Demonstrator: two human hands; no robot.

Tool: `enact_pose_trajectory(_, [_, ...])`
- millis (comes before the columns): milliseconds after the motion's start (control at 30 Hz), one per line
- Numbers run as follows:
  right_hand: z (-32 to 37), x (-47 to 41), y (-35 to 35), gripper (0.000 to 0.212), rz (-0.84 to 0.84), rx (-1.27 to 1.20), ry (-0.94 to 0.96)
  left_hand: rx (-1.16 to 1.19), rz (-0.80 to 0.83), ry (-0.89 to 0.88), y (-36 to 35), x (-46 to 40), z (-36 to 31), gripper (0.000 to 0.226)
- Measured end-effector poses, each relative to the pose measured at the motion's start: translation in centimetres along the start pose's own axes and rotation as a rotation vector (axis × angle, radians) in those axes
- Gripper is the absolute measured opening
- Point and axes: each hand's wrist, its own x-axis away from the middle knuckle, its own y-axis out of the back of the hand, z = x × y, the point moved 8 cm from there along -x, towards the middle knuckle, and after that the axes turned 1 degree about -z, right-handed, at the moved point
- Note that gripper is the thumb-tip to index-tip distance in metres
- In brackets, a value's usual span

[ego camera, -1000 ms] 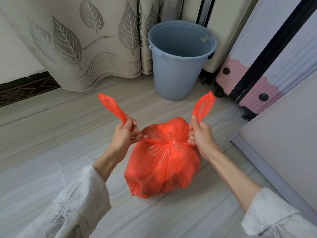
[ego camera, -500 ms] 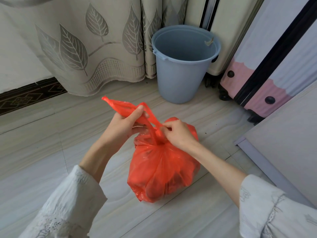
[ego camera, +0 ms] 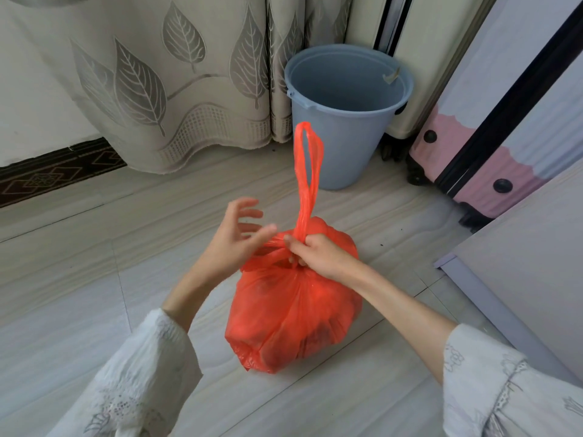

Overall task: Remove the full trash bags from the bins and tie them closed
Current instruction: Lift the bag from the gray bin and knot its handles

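Note:
A full red trash bag (ego camera: 293, 313) sits on the tiled floor in front of me. One handle loop (ego camera: 307, 171) stands straight up from its gathered neck. My right hand (ego camera: 318, 255) grips the neck and the base of that loop, fingers curled round the plastic. My left hand (ego camera: 235, 239) hovers just left of the neck with fingers spread; its thumb lies against the other handle strand at the knot. The blue-grey bin (ego camera: 345, 111) stands behind the bag with no liner in it.
A leaf-patterned curtain (ego camera: 151, 83) hangs at the back left. A pink and white suitcase (ego camera: 473, 152) stands right of the bin. A pale cabinet side (ego camera: 530, 263) rises at the right. Tiled floor (ego camera: 79, 263) spreads to the left.
Both handles were pulled apart a second ago, then crossed over the neck. Now my left hand has let go and spread open, and one loop stands upright from my right hand.

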Motion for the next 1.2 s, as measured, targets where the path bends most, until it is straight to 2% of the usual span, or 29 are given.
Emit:
enact_pose_trajectory(67, [-0.5,-0.1,0.4,0.042,-0.031,-0.064,-0.059,-0.311,0.13,-0.085,-1.1,0.7,0.9,0.093])
enact_pose_trajectory(100, [-0.6,-0.1,0.5,0.043,-0.042,-0.06,-0.07,-0.51,0.184,-0.101,-1.6,0.9,1.4,0.093])
enact_pose_trajectory(167, [-0.7,0.0,0.8,0.051,-0.059,-0.013,-0.071,-0.852,0.207,-0.086,-1.8,1.0,2.2,0.074])
enact_pose_trajectory(233, [-0.7,0.1,1.2,0.052,-0.072,0.031,-0.061,-0.992,0.2,-0.144,-2.0,0.9,1.7,0.048])
enact_pose_trajectory(300, [-0.6,0.1,2.0,0.051,-0.092,0.076,-0.05,-0.913,0.209,-0.218,-2.2,1.0,1.0,0.035])
enact_pose_trajectory(367, [-0.7,-0.1,2.7,0.05,-0.104,0.084,-0.04,-0.698,0.238,-0.21,-2.1,1.1,0.3,0.031])
enact_pose_trajectory(467, [-2.2,-0.4,3.3,0.049,-0.098,0.014,-0.086,-0.45,0.176,-0.279,-1.5,1.1,-2.1,0.037])
enact_pose_trajectory(533, [-3.2,-0.6,3.5,0.047,-0.109,-0.049,-0.133,-0.379,0.166,-0.335,-1.7,1.4,-3.4,0.041])
enact_pose_trajectory(600, [-3.5,-0.7,3.9,0.042,-0.136,-0.121,-0.138,-0.377,0.233,-0.346,-3.0,1.9,-4.1,0.044])
enact_pose_trajectory(700, [-3.4,-0.7,3.7,0.033,-0.104,-0.283,-0.123,-0.427,0.419,-0.337,-5.3,2.9,-4.3,0.051])
enact_pose_trajectory(733, [-3.5,-0.5,3.5,0.032,-0.083,-0.328,-0.119,-0.439,0.494,-0.311,-5.9,3.1,-4.2,0.051])
enact_pose_trajectory(800, [-3.7,-0.2,3.4,0.03,-0.064,-0.41,-0.116,-0.407,0.594,-0.14,-5.9,2.9,-3.0,0.05])
enact_pose_trajectory(867, [-3.7,0.1,3.5,0.028,-0.04,-0.461,-0.102,-0.394,0.546,0.04,-4.4,2.0,-1.3,0.05])
enact_pose_trajectory(900, [-3.6,0.3,3.5,0.028,-0.02,-0.466,-0.09,-0.408,0.468,0.048,-3.6,1.4,-0.7,0.049])
enact_pose_trajectory(1000, [-3.3,0.7,3.3,0.028,0.019,-0.442,-0.048,-0.396,0.229,-0.137,-2.7,0.1,-0.6,0.027])
enact_pose_trajectory(1067, [-3.0,1.0,3.0,0.028,0.052,-0.447,-0.03,-0.382,0.252,-0.208,-4.0,0.0,0.0,0.015])
enact_pose_trajectory(1200, [-2.2,1.7,2.8,0.029,0.109,-0.473,0.022,-0.42,0.264,-0.251,-5.7,0.2,1.4,0.029])
